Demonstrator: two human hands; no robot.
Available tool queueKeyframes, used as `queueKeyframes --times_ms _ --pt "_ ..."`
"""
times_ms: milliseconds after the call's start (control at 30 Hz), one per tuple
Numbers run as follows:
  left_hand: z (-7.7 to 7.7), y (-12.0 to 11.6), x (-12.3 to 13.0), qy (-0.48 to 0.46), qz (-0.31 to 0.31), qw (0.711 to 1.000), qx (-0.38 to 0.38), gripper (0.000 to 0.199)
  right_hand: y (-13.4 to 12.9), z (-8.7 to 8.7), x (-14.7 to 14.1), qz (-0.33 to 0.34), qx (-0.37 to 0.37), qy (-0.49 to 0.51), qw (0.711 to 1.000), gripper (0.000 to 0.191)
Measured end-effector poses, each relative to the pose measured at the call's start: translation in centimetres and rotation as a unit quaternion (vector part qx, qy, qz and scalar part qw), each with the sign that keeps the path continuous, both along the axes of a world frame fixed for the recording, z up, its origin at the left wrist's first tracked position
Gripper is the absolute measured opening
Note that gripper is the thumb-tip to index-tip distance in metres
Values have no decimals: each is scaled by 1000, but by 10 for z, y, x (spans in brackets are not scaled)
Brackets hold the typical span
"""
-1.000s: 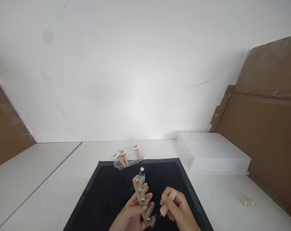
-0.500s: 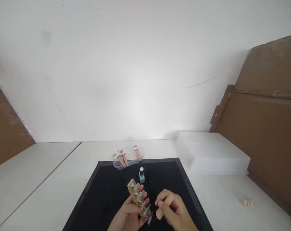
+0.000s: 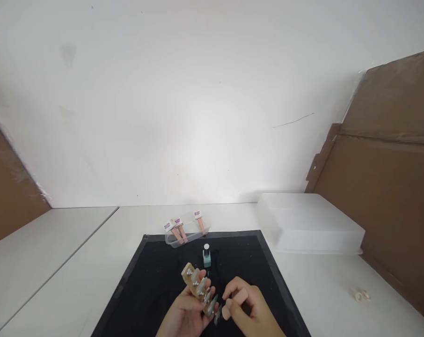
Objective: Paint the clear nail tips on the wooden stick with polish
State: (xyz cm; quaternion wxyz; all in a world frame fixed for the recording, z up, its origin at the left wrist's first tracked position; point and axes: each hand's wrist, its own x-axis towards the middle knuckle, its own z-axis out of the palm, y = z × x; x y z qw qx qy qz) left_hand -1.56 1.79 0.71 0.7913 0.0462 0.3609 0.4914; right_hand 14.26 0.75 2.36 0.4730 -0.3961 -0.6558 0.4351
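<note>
A wooden strip (image 3: pixel 188 280) lies across the left hand (image 3: pixel 186 310), gripped between the thumb on its near side and the fingers curled behind it. It slants over the palm, its top end leaning away and to the left. Along it sits a row of metal studs bearing false nails (image 3: pixel 201 285), greyish and see-through; the lowest nail (image 3: pixel 217 315), darker and greenish, sticks out between the two hands.

Just right of that nail, the right hand (image 3: pixel 250 310) pinches a pink handle (image 3: pixel 240 296) between thumb and bent fingers. Its lower end is close to the nail; whether anything touches there cannot be told.

Straight beyond the left hand's fingertips stands a small teal bottle (image 3: pixel 207 260) with a white-topped dark cap. Both hands are above a black mat (image 3: pixel 145 285). Farther out from the left hand, at the mat's back edge, a clear tray (image 3: pixel 193 238) holds three pink sticks (image 3: pixel 202 226) with white printed ends.

Well right of the right hand lie small cream rings (image 3: pixel 361 296); beyond them is a white plastic box (image 3: pixel 317 222).
</note>
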Motion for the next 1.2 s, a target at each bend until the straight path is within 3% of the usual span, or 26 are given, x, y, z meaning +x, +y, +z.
queueKeyframes --times_ms 500,1200 --pt "2 0 -1 0 -8 1000 -9 70 -1 5 -3 13 -39 -72 997 11" --pt "7 -3 -1 -11 -14 1000 -4 64 2 -4 0 -51 28 -131 990 13"
